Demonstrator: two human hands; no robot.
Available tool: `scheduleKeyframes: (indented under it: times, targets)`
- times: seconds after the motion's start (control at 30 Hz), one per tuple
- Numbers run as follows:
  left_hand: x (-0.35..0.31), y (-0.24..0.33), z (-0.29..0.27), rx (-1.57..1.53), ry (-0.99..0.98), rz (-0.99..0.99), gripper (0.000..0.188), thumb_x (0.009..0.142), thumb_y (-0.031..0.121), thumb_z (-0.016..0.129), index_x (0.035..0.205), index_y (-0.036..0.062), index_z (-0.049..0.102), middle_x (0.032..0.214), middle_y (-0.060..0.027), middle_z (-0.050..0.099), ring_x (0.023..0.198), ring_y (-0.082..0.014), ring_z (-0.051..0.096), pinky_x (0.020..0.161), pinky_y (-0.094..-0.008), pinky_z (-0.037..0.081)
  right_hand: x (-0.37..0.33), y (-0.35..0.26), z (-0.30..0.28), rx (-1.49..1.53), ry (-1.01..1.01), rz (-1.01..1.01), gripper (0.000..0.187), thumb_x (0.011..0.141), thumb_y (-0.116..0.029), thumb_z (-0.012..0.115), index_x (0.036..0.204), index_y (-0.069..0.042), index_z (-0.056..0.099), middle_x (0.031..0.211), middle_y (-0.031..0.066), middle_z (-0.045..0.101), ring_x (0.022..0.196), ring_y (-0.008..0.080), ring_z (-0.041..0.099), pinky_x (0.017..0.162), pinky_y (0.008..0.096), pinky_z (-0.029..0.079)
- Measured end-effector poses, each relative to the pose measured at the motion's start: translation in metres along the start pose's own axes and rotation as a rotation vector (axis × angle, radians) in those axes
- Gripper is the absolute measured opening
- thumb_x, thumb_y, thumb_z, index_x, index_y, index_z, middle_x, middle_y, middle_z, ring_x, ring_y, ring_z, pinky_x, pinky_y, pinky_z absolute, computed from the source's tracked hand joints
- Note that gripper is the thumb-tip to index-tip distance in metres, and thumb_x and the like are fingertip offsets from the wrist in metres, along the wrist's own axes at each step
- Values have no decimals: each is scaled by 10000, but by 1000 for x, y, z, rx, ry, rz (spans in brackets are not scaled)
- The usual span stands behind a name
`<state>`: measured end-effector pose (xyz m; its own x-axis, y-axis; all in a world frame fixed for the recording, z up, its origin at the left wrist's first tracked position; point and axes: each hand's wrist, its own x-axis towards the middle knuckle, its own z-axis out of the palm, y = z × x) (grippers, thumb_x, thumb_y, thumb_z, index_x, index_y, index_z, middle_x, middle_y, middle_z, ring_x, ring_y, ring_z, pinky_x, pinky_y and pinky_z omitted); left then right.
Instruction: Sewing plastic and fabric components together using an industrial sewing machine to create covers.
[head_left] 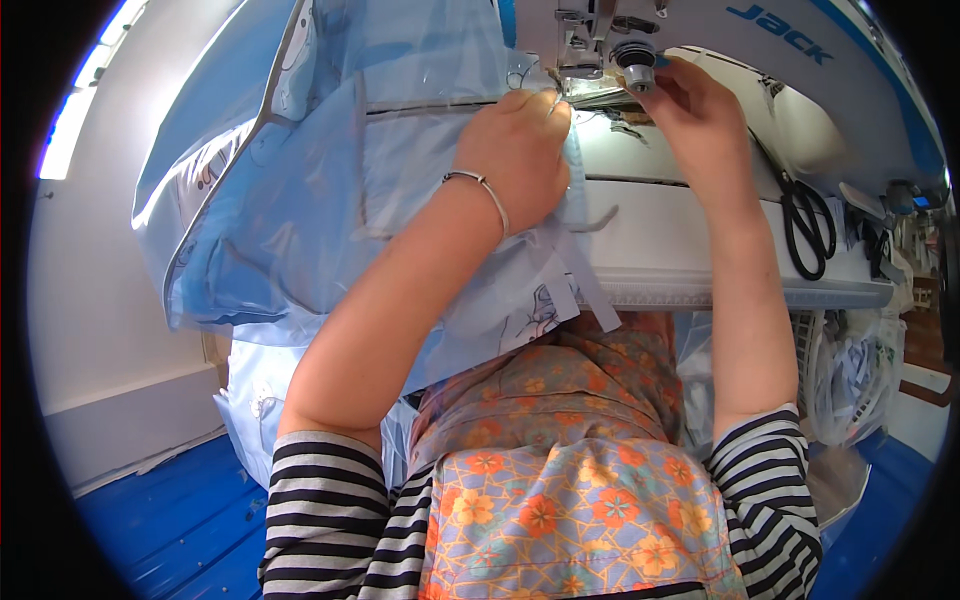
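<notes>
My left hand [520, 150] is closed above the right edge of a light blue clear-coated fabric piece [320, 220], close to the needle area of a sewing machine [780, 50]. A small silvery glint shows at its fingers, and what they grip is hidden. Beside the machine's round metal knob [637, 66], my right hand [705, 115] has its fingers bent in a pinch. The knob partly covers the fingertips, so I cannot make out what is between them. Under the presser foot [580, 70], a lamp lights the machine bed. Pale strips [585, 275] hang from the fabric near my left wrist.
Black-handled scissors [808, 225] lie at the right of the white sewing table [650, 225]. More light blue fabric [265, 385] hangs below at the left. A clear plastic bag with scraps [855, 375] is at the right, beneath the table edge. A white wall [100, 300] stands left.
</notes>
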<state>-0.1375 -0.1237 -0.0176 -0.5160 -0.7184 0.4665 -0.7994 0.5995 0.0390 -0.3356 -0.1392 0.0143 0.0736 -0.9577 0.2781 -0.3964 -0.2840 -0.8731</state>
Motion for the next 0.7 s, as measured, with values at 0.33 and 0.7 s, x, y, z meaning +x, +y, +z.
scheduleKeyframes:
  times: [0.33,0.7]
  targets:
    - [0,0,-5,-23,-106,-7,330,796,189,586,1059,-9,618,1227,-181,606,1073,-293,588,934,-380,476,2,-2,-7,-183,57,-100,146,882,-71,624,985,27,656,806,58,679,754,98,609,687,245,480]
    - [-37,30,-43,-273,-233,-148,319,829,174,648,1080,-19,604,1251,-188,583,1116,-368,557,955,-413,458,-105,-4,1,-240,-364,-497,382,684,21,654,1063,-22,650,1239,164,586,1133,360,565,945,424,478]
